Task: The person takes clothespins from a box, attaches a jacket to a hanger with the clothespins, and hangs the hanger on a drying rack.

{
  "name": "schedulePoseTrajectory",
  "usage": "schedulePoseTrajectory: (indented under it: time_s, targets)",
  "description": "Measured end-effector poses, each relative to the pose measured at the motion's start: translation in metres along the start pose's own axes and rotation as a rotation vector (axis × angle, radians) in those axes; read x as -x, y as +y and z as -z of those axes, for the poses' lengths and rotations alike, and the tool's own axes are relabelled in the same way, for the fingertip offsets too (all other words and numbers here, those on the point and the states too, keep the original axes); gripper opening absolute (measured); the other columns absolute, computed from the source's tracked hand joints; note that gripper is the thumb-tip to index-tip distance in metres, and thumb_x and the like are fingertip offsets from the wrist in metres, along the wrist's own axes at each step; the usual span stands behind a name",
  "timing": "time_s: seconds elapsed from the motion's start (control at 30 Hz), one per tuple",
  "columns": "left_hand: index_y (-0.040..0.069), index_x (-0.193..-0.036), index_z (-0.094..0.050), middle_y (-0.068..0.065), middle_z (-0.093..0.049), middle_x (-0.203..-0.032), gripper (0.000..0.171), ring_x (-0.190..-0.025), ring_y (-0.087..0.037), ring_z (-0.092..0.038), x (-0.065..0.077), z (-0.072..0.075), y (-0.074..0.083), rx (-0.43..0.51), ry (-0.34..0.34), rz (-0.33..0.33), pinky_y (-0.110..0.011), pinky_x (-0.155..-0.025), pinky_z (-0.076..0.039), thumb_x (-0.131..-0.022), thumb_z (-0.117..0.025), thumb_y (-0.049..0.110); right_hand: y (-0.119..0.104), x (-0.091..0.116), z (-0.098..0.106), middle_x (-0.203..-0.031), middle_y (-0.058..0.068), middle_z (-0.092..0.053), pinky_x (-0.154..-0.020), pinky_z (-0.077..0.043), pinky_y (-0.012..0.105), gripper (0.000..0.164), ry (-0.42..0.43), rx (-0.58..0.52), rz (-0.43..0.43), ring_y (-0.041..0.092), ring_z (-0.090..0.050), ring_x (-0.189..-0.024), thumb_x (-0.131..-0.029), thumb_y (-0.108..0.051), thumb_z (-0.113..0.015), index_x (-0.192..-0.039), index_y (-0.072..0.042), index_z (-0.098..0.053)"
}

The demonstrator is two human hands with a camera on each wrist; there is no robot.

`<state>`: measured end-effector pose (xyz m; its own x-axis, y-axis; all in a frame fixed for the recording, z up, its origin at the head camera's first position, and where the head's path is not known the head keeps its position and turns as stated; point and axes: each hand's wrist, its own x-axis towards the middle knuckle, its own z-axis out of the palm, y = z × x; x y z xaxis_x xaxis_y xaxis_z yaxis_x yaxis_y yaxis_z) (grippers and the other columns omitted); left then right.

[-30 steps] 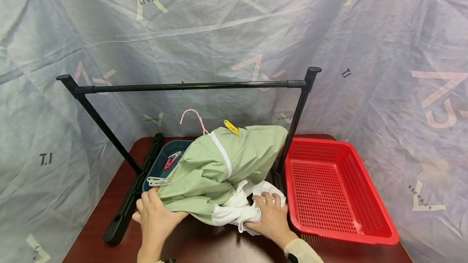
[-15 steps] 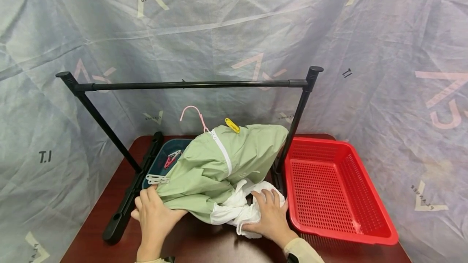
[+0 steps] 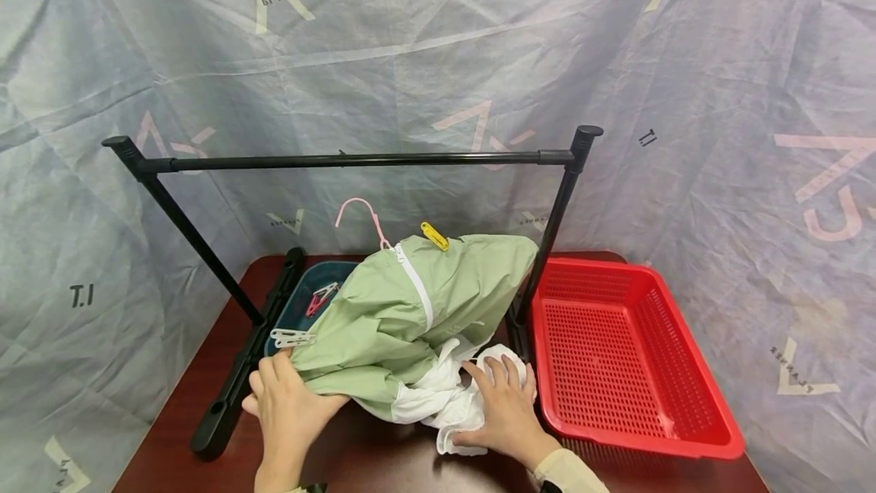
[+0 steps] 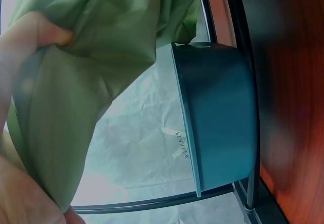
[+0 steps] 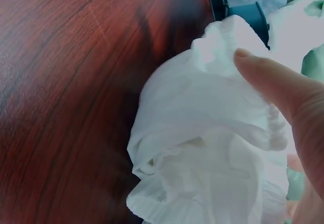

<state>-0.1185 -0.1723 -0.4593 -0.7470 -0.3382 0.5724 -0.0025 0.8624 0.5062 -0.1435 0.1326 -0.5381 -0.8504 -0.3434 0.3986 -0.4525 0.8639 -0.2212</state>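
A light green jacket point(image 3: 383, 310) with a white zipper sits bunched on a pink hanger point(image 3: 375, 219). My left hand point(image 3: 287, 409) grips its lower left edge; in the left wrist view the thumb point(image 4: 53, 34) presses on the green cloth. Crumpled white cloth point(image 3: 434, 394) continues from the jacket's lower right, with a gathered edge. My right hand point(image 3: 508, 413) holds this white cloth, fingers spread over its far side; in the right wrist view the thumb point(image 5: 273, 77) lies on it. A yellow clothespin point(image 3: 434, 236) is at the jacket's top edge.
A black rack point(image 3: 356, 161) spans above the jacket. A red basket point(image 3: 684, 348) stands to the right on the dark red table point(image 3: 383, 455). Behind the jacket's left side is a blue bin point(image 3: 294, 306) with pink and white clothespins point(image 3: 322, 299); pale clothespins point(image 3: 293, 338) lie at its front.
The white cloth's gathered end has spread lower, toward the table's front, under my right hand. The right fingers have shifted slightly over it. My left hand has barely moved, keeping hold of the jacket.
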Motion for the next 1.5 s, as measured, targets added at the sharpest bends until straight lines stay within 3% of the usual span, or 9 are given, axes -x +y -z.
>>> schedulePoseTrajectory:
  time_s: [0.23,0.73,1.07,1.5]
  targets:
    - [-0.008,-0.113,-0.047,-0.021,-0.042,-0.091,0.097,-0.076,-0.038,-0.035,0.001,-0.002,0.0,0.005,0.026,-0.014,-0.05,-0.059,-0.021,-0.045,-0.094,0.041,0.001,0.003,0.003,-0.133,0.016,-0.049,-0.097,-0.023,0.075,0.11,-0.056,0.012,0.062,0.044,-0.041,-0.126,-0.041,-0.067,-0.088,-0.137,-0.023,-0.054]
    - [-0.007,-0.108,-0.047,-0.021,-0.042,-0.092,0.093,-0.075,-0.037,-0.033,0.004,-0.002,0.0,0.005,0.041,-0.012,-0.05,-0.06,-0.02,-0.046,-0.093,0.043,0.006,0.01,0.004,-0.134,0.016,-0.049,-0.1,-0.021,0.07,0.114,-0.044,0.013,0.177,0.042,-0.042,-0.125,-0.038,-0.07,-0.086,-0.137,-0.025,-0.053]
    - [-0.008,-0.107,-0.047,-0.022,-0.041,-0.09,0.093,-0.076,-0.039,-0.034,0.005,0.0,-0.003,-0.007,0.081,-0.029,-0.052,-0.059,-0.022,-0.042,-0.092,0.043,0.015,-0.005,0.031,-0.138,0.019,-0.046,-0.099,-0.02,0.073,0.116,-0.034,-0.042,0.181,0.044,-0.038,-0.128,-0.04,-0.067,-0.089,-0.14,-0.022,-0.053]
    - [-0.008,-0.106,-0.047,-0.024,-0.041,-0.091,0.093,-0.079,-0.042,-0.035,0.004,0.003,-0.004,-0.012,0.105,-0.03,-0.053,-0.059,-0.023,-0.04,-0.092,0.041,0.032,-0.023,0.06,-0.143,0.021,-0.042,-0.1,-0.018,0.074,0.113,0.01,-0.022,0.178,0.049,-0.035,-0.131,-0.047,-0.063,-0.089,-0.144,-0.021,-0.048]
